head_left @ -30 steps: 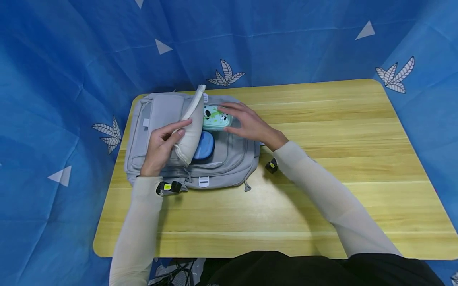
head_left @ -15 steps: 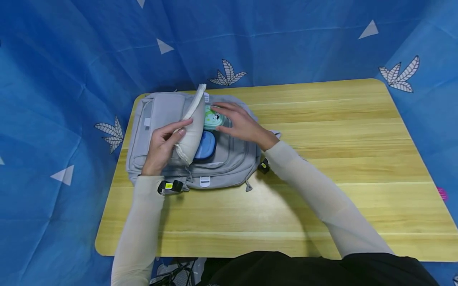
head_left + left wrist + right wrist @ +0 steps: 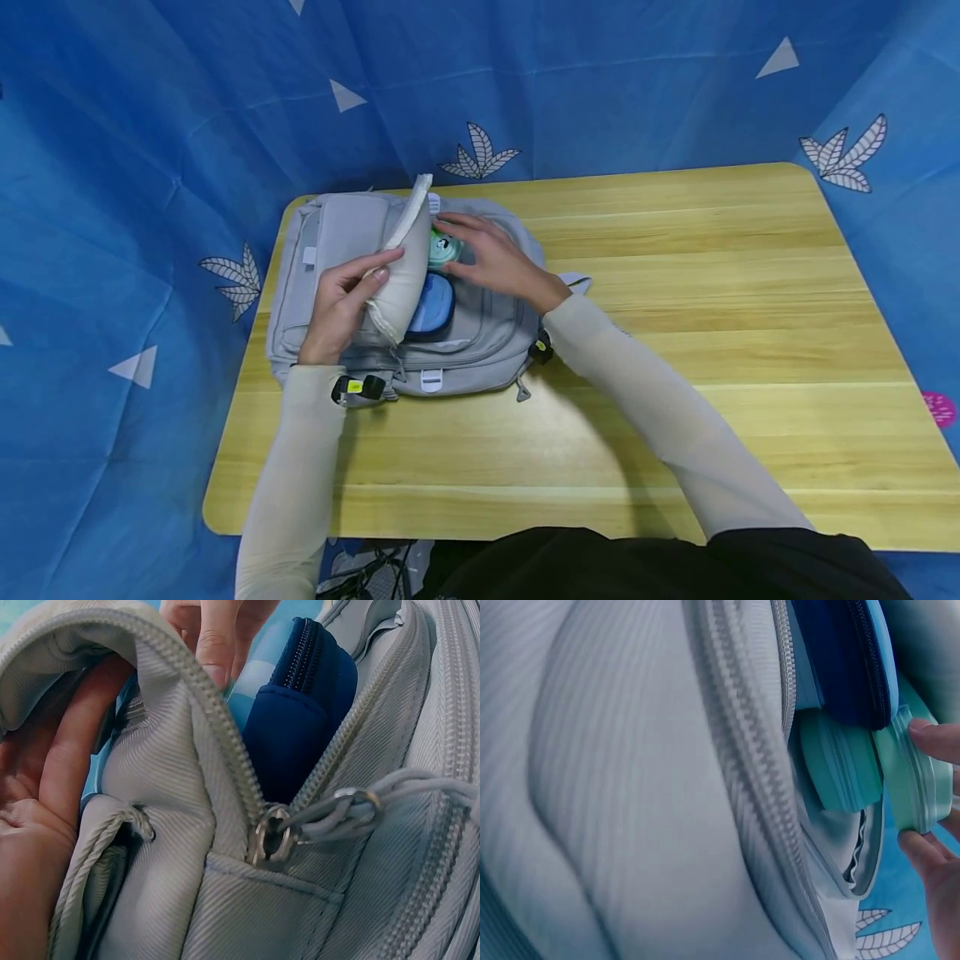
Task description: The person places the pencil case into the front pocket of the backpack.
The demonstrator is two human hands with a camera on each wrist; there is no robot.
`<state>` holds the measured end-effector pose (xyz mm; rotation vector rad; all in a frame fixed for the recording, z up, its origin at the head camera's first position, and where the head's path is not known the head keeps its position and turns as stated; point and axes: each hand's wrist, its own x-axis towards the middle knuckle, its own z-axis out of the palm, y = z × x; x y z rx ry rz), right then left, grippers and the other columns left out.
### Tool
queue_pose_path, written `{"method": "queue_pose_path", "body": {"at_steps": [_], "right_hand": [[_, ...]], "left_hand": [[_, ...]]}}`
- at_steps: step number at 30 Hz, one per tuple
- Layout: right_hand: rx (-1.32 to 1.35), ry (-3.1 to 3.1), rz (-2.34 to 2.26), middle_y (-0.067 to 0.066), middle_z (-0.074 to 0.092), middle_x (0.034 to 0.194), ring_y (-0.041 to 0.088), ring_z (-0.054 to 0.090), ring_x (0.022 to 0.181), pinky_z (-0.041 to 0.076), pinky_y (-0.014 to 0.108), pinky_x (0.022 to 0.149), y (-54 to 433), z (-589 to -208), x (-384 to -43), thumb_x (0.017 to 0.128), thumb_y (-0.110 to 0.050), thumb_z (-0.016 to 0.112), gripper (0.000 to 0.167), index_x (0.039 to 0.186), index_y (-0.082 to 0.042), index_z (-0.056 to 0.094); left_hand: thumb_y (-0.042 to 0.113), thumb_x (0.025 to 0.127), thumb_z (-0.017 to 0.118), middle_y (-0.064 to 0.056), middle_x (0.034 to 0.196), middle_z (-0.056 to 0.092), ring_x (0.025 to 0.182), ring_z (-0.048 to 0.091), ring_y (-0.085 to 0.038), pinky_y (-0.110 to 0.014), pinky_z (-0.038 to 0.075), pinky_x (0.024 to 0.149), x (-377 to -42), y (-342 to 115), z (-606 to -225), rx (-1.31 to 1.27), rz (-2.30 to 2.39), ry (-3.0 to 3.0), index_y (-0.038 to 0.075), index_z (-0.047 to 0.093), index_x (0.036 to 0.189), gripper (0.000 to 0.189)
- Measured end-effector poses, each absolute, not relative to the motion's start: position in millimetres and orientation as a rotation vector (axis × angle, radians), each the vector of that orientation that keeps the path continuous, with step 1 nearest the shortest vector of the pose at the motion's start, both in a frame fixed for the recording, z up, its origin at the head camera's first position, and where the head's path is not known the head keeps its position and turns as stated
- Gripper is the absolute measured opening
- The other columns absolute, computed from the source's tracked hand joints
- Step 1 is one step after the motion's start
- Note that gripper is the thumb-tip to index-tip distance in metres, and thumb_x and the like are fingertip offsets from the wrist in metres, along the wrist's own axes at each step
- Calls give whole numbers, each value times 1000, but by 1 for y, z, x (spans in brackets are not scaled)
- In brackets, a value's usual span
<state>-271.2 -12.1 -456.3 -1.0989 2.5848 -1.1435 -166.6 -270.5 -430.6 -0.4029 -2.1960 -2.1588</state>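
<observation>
A grey backpack (image 3: 498, 312) lies on the table with its front pocket unzipped. My left hand (image 3: 333, 308) holds the pale pocket flap (image 3: 405, 287) up and away, its fingers inside the flap in the left wrist view. My right hand (image 3: 498, 258) grips a mint-green pencil case (image 3: 444, 247) with a panda print by its end, thumb on one side and fingers on the other. The case's far part is hidden behind the flap. Beside it a blue zipped case (image 3: 432, 307) sits in the pocket mouth. The right wrist view shows another teal zipped case (image 3: 841, 765) underneath.
The wooden table (image 3: 675, 350) extends to the right of the backpack. A blue patterned cloth (image 3: 600, 83) hangs behind it. A metal zipper pull (image 3: 274, 840) with a cord loop sits at the pocket's corner. Cables (image 3: 375, 571) lie below the table's front edge.
My right hand has moved left with the pencil case, and less of the case now shows beside the flap. The left hand keeps its hold on the flap.
</observation>
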Motion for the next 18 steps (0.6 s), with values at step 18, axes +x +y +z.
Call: {"method": "queue_pose_path", "body": {"at_steps": [18], "right_hand": [[-1050, 2573, -1279, 8, 42, 174, 30, 38, 162, 33, 49, 131, -16, -469, -271, 105, -31, 75, 68, 165, -14, 49]], "left_hand": [[3, 109, 60, 3, 139, 75, 135, 64, -14, -24, 54, 105, -166, -269, -431, -400, -2153, -2178, -1, 74, 138, 32]]}}
